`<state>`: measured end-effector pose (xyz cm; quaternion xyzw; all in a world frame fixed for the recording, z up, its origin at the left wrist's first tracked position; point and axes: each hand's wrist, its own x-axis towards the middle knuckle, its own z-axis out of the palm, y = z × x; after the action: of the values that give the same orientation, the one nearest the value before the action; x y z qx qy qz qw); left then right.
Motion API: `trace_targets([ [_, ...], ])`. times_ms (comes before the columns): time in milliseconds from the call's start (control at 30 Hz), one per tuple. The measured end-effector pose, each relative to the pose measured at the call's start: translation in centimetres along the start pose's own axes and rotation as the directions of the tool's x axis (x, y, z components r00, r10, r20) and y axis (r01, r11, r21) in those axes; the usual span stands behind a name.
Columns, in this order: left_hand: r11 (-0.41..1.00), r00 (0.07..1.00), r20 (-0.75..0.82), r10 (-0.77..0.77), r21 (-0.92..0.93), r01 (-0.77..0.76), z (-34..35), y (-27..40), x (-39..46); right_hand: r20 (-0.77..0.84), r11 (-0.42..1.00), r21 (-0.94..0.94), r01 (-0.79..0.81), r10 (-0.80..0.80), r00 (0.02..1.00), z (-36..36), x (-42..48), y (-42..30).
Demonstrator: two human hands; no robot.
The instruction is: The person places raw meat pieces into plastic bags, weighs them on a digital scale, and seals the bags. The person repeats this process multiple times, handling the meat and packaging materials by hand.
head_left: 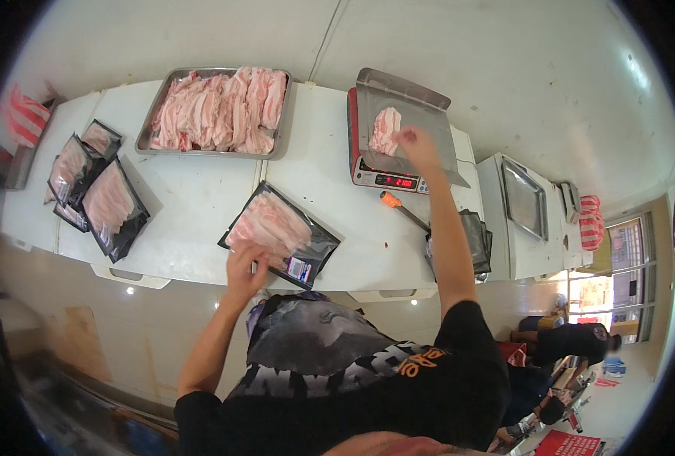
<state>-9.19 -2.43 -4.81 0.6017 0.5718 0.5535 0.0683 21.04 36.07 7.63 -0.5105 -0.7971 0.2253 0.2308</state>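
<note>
My right hand (417, 147) is at the right edge of a small pile of sliced raw pork belly (384, 131), which lies on the metal pan (429, 128) of a red digital scale (362, 172). Its fingers are curled, and whether they grip any meat cannot be told. Close in front of me, my left hand (248, 269) touches the near left edge of a black-backed clear plastic pouch (329, 244) with meat slices inside and a printed label. Whether its fingers pinch the pouch is unclear. A large steel tray (212, 153) heaped with pork belly slices (218, 111) stands at the back left.
Filled pouches (109, 205) overlap at the left. An orange-handled tool (391, 199) and a stack of black pouches (474, 239) lie beside my right forearm. Farther right, an empty steel tray (525, 199) rests on another white surface. Other people (571, 343) are at the lower right.
</note>
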Motion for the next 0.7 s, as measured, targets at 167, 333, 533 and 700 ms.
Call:
trace_targets([
  [167,0.998,0.997,0.057,0.058,0.015,-0.059,1.3,6.4,-0.4,-0.100,0.973,-0.224,-0.054,0.032,0.994,3.3,7.3,4.2],
  [333,0.997,0.996,-0.061,-0.067,0.023,0.068,3.3,10.6,-3.2,-0.115,0.965,-0.259,-0.043,0.014,0.993,4.3,8.8,4.6],
  [533,0.955,0.959,-0.043,-0.281,-0.118,0.274,5.9,11.7,-5.1,-0.078,0.932,0.272,0.240,-0.227,0.971,2.9,8.0,5.5],
  [700,0.372,0.733,0.242,-0.635,-0.736,0.566,8.2,11.1,-2.9,-0.266,0.735,0.317,0.599,-0.538,0.800,-1.2,-5.5,-3.4],
])
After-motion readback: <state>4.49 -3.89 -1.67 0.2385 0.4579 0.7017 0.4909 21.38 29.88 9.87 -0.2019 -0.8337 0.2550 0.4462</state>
